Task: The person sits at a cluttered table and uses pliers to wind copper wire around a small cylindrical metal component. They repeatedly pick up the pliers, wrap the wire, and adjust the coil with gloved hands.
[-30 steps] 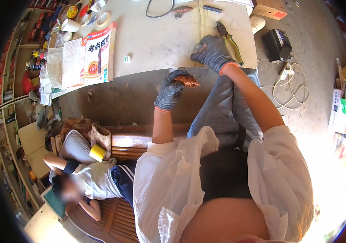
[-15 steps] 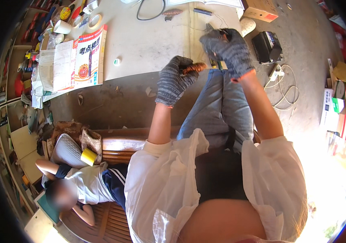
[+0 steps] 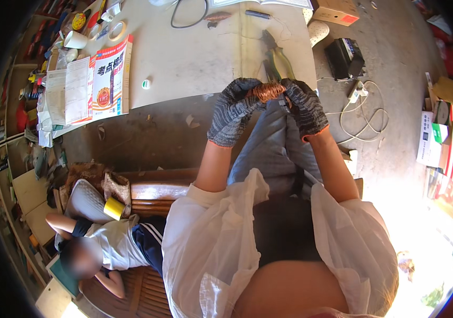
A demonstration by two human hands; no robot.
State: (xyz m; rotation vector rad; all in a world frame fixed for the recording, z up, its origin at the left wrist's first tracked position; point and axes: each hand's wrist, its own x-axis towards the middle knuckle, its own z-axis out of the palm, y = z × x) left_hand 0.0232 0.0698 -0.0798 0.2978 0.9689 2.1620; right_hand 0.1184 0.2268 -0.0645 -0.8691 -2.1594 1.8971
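Both of my hands wear dark grey striped knit gloves with orange cuffs. My left hand (image 3: 233, 112) is closed around the left end of a reddish-brown coil of copper wire (image 3: 267, 92), held in front of the table's near edge. Meeting it at the coil's other end, my right hand (image 3: 306, 108) has its fingers pinched together there. A small dark piece shows under the right fingers, too unclear to name. Just beyond the hands, pliers (image 3: 279, 59) with yellow-green handles lie on the table (image 3: 184, 58).
On the table lie a dark cable loop (image 3: 189, 13), a dark blue rod (image 3: 258, 14), a book (image 3: 112, 79) and tape rolls (image 3: 117, 31). A black box-shaped device (image 3: 345, 58) and white cord (image 3: 377, 119) are on the floor at right. Another person (image 3: 115, 244) lies on the wooden bench at left.
My right hand has come away from the pliers, leaving them on the table, and moved down to the coil's right end. My left hand has shifted slightly right with the coil.
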